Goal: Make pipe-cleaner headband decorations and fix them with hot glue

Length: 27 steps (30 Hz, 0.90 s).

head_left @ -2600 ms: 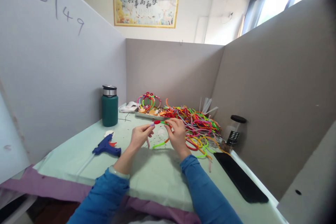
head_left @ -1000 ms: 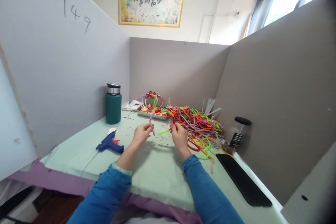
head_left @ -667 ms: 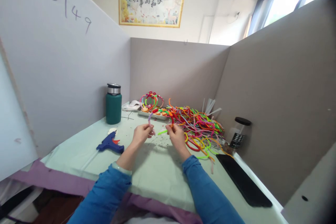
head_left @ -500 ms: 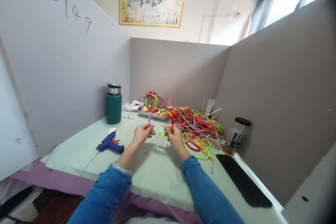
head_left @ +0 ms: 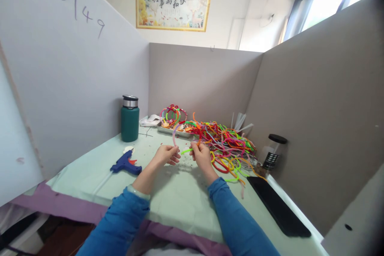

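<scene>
A multicoloured fuzzy arch (head_left: 174, 136), lilac and pink on the left and red-orange on the right, stands up between my hands above the table. My left hand (head_left: 167, 155) has its thumb and forefinger at the arch's pink end, the other fingers curled loosely. Pinched in my right hand (head_left: 200, 154) is the orange end, where a bright green stem (head_left: 186, 151) sticks out to the left. The top of the arch overlaps the tray behind it.
Behind are a metal tray (head_left: 177, 133) with colourful rings (head_left: 174, 115) and a heap of fuzzy stems (head_left: 225, 140). A green bottle (head_left: 130, 122) and blue glue gun (head_left: 124, 164) are left; a black slab (head_left: 277, 206) and lidded jar (head_left: 272, 154) lie right.
The arch has shifted slightly right and its lower ends have turned a little. My left fingers have loosened and moved slightly right; my right hand has shifted slightly right.
</scene>
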### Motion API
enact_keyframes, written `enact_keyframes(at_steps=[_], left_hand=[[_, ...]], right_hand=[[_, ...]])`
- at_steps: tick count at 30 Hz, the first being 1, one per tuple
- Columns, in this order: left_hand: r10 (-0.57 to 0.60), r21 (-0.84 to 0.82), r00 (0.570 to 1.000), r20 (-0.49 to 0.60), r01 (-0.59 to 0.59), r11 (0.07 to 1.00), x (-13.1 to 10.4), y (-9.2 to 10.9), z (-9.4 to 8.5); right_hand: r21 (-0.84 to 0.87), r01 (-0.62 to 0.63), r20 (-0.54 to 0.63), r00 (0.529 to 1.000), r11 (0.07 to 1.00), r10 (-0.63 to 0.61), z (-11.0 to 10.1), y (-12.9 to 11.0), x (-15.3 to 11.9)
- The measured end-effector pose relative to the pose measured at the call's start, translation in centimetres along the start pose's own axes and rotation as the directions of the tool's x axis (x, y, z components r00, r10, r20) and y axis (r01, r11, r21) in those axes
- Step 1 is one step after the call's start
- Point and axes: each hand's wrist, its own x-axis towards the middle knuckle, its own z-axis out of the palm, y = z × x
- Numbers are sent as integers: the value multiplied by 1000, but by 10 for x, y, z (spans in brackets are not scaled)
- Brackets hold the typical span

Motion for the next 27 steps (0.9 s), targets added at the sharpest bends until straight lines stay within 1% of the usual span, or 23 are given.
enact_keyframes(at_steps=[2,7,13,17,21,27], left_hand=[[-17,-42,1000,15,17,999,0,-1,0],[32,-179,998,50,-22,984,2,-4,-2],[12,-273,998,57,4,962,5,-7,-4],[8,-296,998,63,11,955,6,-6,-5],[-5,-280,998,66,24,960,3,-4,-5],[2,-262,997,76,18,965,1,-4,-4]], right_hand=[[0,-4,-6,1000,1000,4,0,0,0],[-7,13,-26,1000,1000,-13,0,2,2],[2,10,-32,999,1000,-10,0,3,2],[11,18,-18,1000,1000,-18,1,-1,0],[14,41,-1,999,999,-41,1,-4,-2],[-2,53,-11,999,999,-53,2,-2,-2]])
